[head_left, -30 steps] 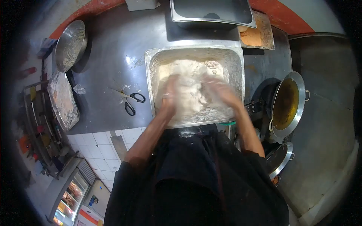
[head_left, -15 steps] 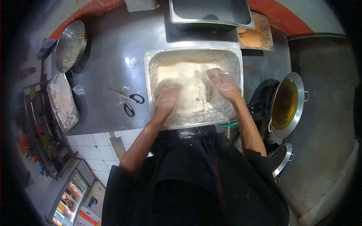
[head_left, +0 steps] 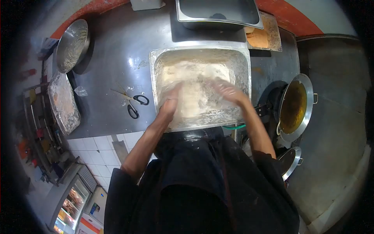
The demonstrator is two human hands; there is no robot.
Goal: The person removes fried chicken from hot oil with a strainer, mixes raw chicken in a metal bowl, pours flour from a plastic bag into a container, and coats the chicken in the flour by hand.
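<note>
A deep metal pan (head_left: 152,74) holds pale, flour-like powder (head_left: 194,103) at the edge of the steel counter. Both hands are inside the pan and look covered by thin clear plastic gloves. My left hand (head_left: 171,95) is low at the pan's left side, by the powder. Opposite it, my right hand (head_left: 228,91) reaches inward over the powder from the right wall. Motion smears the fingers of both, so their grip and anything in them cannot be made out.
Black-handled scissors (head_left: 134,103) lie left of the pan. Farther left are a metal bowl (head_left: 74,46) and a floury tray (head_left: 64,103). Behind stands another deep pan (head_left: 218,17), beside a tray of orange powder (head_left: 259,39). A wok of oil (head_left: 294,107) is at right.
My right hand has swept inward and a little down, toward the pan's middle. My left hand stays near the left side, shifted slightly. The powder between them has been disturbed.
</note>
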